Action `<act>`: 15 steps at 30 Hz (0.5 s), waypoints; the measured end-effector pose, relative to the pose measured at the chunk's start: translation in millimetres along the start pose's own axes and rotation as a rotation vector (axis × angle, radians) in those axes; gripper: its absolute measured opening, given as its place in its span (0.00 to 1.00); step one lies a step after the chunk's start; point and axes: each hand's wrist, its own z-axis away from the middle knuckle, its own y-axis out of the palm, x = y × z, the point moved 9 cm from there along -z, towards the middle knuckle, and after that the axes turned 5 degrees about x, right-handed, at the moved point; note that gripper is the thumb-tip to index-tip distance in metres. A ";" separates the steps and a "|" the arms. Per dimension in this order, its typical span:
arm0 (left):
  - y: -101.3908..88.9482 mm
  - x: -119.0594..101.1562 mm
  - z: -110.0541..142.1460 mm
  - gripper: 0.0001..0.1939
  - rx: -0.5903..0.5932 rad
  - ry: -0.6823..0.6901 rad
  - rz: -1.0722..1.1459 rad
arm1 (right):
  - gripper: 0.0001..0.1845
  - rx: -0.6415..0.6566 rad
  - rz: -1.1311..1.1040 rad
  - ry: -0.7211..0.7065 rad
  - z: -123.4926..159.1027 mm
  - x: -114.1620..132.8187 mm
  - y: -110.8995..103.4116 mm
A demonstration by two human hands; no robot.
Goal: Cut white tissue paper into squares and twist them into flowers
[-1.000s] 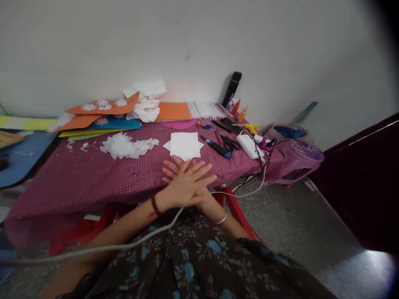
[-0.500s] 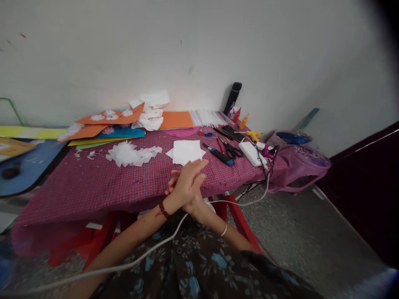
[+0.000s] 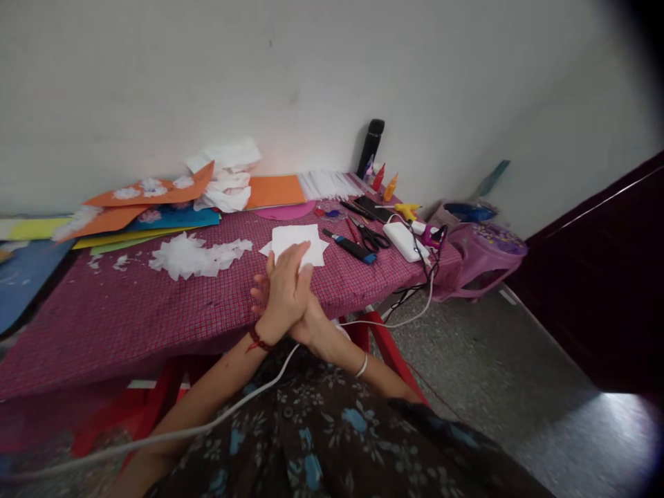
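My left hand (image 3: pixel 286 285), with a red thread band at the wrist, lies flat across my right hand (image 3: pixel 310 324), palms pressed together above the near edge of the table. Both hold nothing. The left fingers are stretched out together and point at a small stack of white paper squares (image 3: pixel 295 236) just beyond them. Only some fingertips of the right hand show, sticking out to the left under the left hand; a silver bangle sits on that wrist. A heap of cut white paper pieces (image 3: pixel 191 254) lies to the left of the hands.
The table has a pink checked cloth (image 3: pixel 155 304). On its right end lie a blue-black cutter (image 3: pixel 350 247), scissors (image 3: pixel 374 238), a white power bank (image 3: pixel 404 241), a yellow glue gun (image 3: pixel 407 207) and a black bottle (image 3: pixel 369 147). Coloured sheets (image 3: pixel 166 218) lie at the back. A pink stool (image 3: pixel 482 256) stands to the right.
The crossed hands have turned: the left fingers, which pointed right a second ago, now point up toward the white squares. The view has shifted slightly.
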 end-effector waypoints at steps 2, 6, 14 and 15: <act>-13.0 15.0 -12.4 0.24 -0.100 -0.086 0.060 | 0.29 0.057 -0.075 0.077 1.1 -8.3 6.1; -41.3 46.9 -17.1 0.23 -0.234 -0.250 0.390 | 0.32 0.011 -0.223 0.156 0.2 -9.0 -4.3; -33.0 -0.5 37.6 0.08 0.252 0.008 -0.117 | 0.28 -0.073 -0.163 0.098 0.7 9.8 -27.2; -27.2 -1.8 43.2 0.10 0.282 0.047 -0.179 | 0.26 -0.064 -0.124 0.086 1.6 10.9 -26.5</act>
